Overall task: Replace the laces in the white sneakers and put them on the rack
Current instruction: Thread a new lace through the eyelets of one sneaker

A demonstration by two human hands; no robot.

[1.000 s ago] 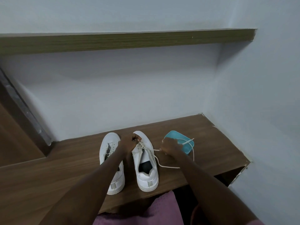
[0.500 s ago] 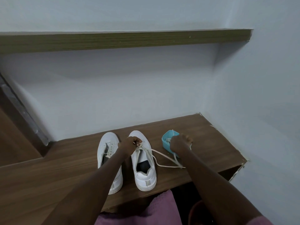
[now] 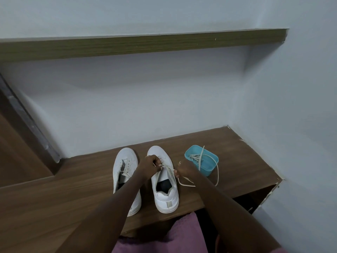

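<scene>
No readable text, labels or nos. anywhere.

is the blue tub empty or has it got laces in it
Not empty: a bundle of laces lies inside the blue tub, with one strand trailing over its rim.

Two white sneakers on wooden shelf (image 3: pixel 63 194), toes to the wall. My left hand (image 3: pixel 149 166) pinches lace (image 3: pixel 170 169) over right sneaker (image 3: pixel 164 179); my right hand (image 3: pixel 185 169) grips the same lace beside it. Left sneaker (image 3: pixel 124 172) unlaced. Blue tub (image 3: pixel 209 167) near right edge, lace draped over the rim.
</scene>
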